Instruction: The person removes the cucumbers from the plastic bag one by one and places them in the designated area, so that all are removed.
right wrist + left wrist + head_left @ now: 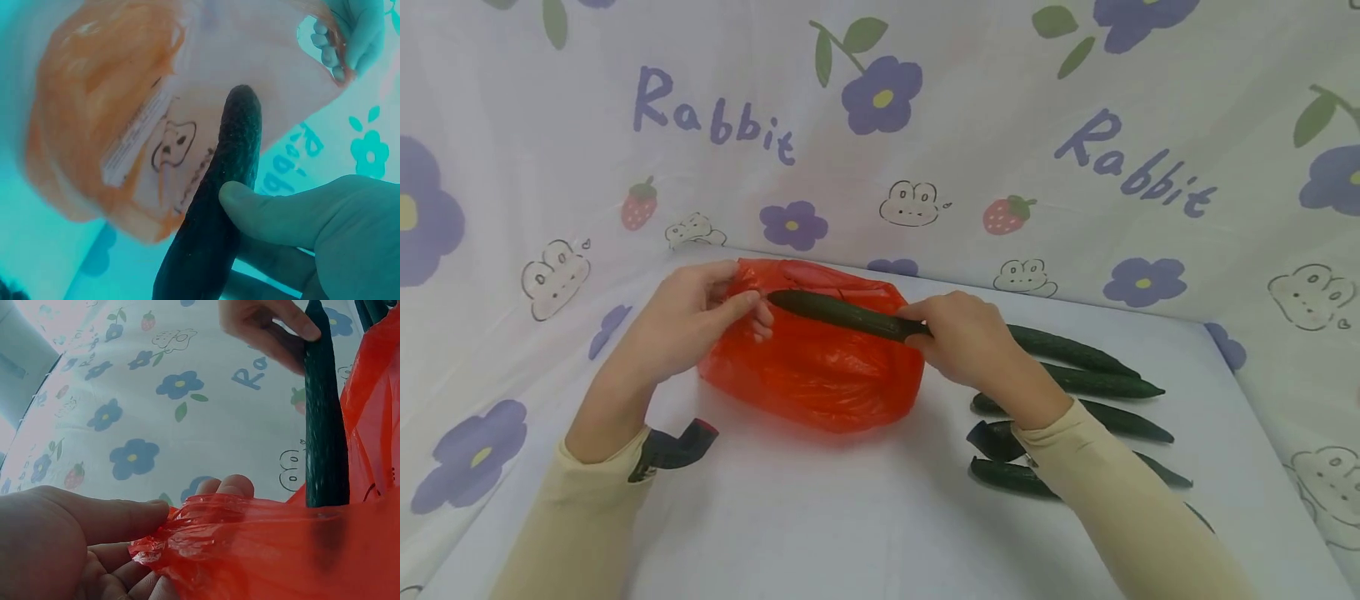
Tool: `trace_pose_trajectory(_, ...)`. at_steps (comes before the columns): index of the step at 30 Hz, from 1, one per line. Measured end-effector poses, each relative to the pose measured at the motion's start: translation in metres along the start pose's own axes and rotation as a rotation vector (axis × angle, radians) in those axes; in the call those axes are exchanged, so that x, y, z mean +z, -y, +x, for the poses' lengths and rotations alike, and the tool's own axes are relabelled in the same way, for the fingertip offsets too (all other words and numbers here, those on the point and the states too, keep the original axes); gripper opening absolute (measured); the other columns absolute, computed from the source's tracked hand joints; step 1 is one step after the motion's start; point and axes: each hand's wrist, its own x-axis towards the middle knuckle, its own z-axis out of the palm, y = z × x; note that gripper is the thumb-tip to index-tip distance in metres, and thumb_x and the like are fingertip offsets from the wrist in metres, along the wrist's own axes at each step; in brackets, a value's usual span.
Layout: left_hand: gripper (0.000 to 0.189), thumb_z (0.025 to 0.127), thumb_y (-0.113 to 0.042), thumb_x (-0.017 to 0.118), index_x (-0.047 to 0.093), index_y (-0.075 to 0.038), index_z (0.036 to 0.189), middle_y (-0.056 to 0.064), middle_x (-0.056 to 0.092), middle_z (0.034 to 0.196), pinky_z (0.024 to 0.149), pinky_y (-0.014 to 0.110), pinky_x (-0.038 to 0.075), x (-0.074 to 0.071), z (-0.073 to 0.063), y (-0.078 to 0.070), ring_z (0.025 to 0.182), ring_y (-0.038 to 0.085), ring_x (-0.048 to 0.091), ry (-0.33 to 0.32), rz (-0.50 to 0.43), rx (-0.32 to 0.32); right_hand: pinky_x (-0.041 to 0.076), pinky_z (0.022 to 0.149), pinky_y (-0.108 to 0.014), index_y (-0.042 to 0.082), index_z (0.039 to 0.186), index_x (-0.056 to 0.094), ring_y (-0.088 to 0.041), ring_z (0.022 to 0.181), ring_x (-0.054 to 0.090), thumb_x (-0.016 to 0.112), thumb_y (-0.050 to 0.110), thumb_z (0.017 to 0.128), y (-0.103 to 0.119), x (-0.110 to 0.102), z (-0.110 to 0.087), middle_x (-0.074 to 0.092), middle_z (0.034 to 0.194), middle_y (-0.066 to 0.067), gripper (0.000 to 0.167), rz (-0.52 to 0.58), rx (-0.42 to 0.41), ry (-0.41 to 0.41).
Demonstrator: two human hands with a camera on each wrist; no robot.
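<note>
My left hand [677, 321] grips the handle edge of a red plastic bag [820, 383], thumb on one side and fingers behind. The right hand [962, 337] pinches a long dark green cucumber [842, 314] near one end. In the head view the cucumber slants across the bag's upper part, its far tip close to my left fingertips. From the left wrist, the cucumber [325, 425] points down past the bag's edge [269, 519], its lower end showing dimly through the plastic. The right wrist view shows the thumb [269, 206] pressed on the cucumber's side, with the printed bag beyond.
Several more cucumbers [1105, 383] lie in a row on the white table [820, 517] at the right, partly behind my right forearm. A dark strap [677, 448] hangs at my left wrist. Patterned cloth [850, 167] covers the back and sides.
</note>
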Motion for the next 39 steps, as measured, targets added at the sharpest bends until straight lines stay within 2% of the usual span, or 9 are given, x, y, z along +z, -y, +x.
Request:
trace_pose_trajectory(4, 0.013, 0.111, -0.008, 0.061, 0.065, 0.002, 0.119, 0.013, 0.075, 0.098, 0.085, 0.026, 0.062, -0.002, 0.0, 0.003, 0.089, 0.025, 0.076, -0.005, 0.008, -0.005, 0.057, 0.066, -0.032, 0.015, 0.141, 0.074, -0.024, 0.083, 0.065, 0.079, 0.013, 0.101, -0.012, -0.004, -0.014, 0.077, 0.104, -0.004, 0.041, -0.008, -0.026, -0.04)
trace_pose_trajectory(11, 0.016, 0.112, -0.009, 0.06, 0.065, 0.002, 0.122, 0.014, 0.075, 0.098, 0.085, 0.025, 0.061, -0.006, -0.001, 0.006, 0.09, 0.026, 0.076, -0.016, 0.024, -0.008, 0.055, 0.068, -0.037, 0.016, 0.134, 0.077, -0.021, 0.077, 0.064, 0.081, 0.01, 0.099, -0.033, -0.016, -0.04, 0.074, 0.091, 0.001, 0.036, -0.024, -0.068, -0.123)
trace_pose_trajectory(14, 0.018, 0.112, -0.009, 0.06, 0.065, 0.002, 0.125, 0.014, 0.074, 0.099, 0.085, 0.026, 0.062, -0.007, -0.001, 0.007, 0.09, 0.026, 0.076, -0.019, 0.025, -0.013, 0.056, 0.071, -0.04, 0.016, 0.134, 0.078, -0.022, 0.082, 0.066, 0.082, 0.009, 0.097, -0.042, -0.018, -0.05, 0.077, 0.097, 0.0, 0.037, -0.033, -0.089, -0.169)
trace_pose_trajectory(20, 0.019, 0.112, -0.011, 0.061, 0.065, 0.001, 0.126, 0.014, 0.075, 0.1, 0.085, 0.026, 0.062, -0.009, -0.001, 0.007, 0.091, 0.026, 0.076, -0.021, 0.026, -0.031, 0.06, 0.088, -0.052, 0.013, 0.134, 0.077, -0.028, 0.101, 0.074, 0.083, 0.006, 0.095, -0.059, -0.023, -0.07, 0.08, 0.114, -0.005, 0.04, -0.051, -0.139, -0.263)
trace_pose_trajectory(23, 0.018, 0.111, -0.011, 0.062, 0.065, 0.001, 0.125, 0.014, 0.075, 0.1, 0.084, 0.026, 0.062, -0.01, -0.001, 0.007, 0.091, 0.026, 0.076, -0.026, 0.025, -0.036, 0.06, 0.09, -0.056, 0.011, 0.134, 0.077, -0.031, 0.107, 0.076, 0.084, 0.005, 0.094, -0.068, -0.026, -0.08, 0.079, 0.118, -0.007, 0.042, -0.054, -0.162, -0.31)
trace_pose_trajectory(31, 0.018, 0.11, -0.013, 0.066, 0.065, 0.0, 0.122, 0.014, 0.075, 0.098, 0.085, 0.029, 0.063, -0.007, -0.001, 0.006, 0.09, 0.027, 0.076, -0.019, -0.016, -0.056, 0.06, 0.083, -0.054, 0.009, 0.13, 0.078, -0.034, 0.104, 0.078, 0.09, -0.001, 0.083, -0.094, -0.024, -0.118, 0.08, 0.117, -0.008, 0.049, -0.088, -0.257, -0.494)
trace_pose_trajectory(39, 0.017, 0.109, -0.014, 0.067, 0.066, -0.001, 0.121, 0.013, 0.075, 0.097, 0.085, 0.029, 0.063, -0.006, -0.002, 0.007, 0.09, 0.028, 0.075, -0.011, -0.02, -0.059, 0.053, 0.08, -0.045, 0.013, 0.13, 0.078, -0.034, 0.101, 0.078, 0.094, -0.001, 0.075, -0.118, -0.016, -0.153, 0.081, 0.115, -0.007, 0.059, -0.151, -0.223, -0.575)
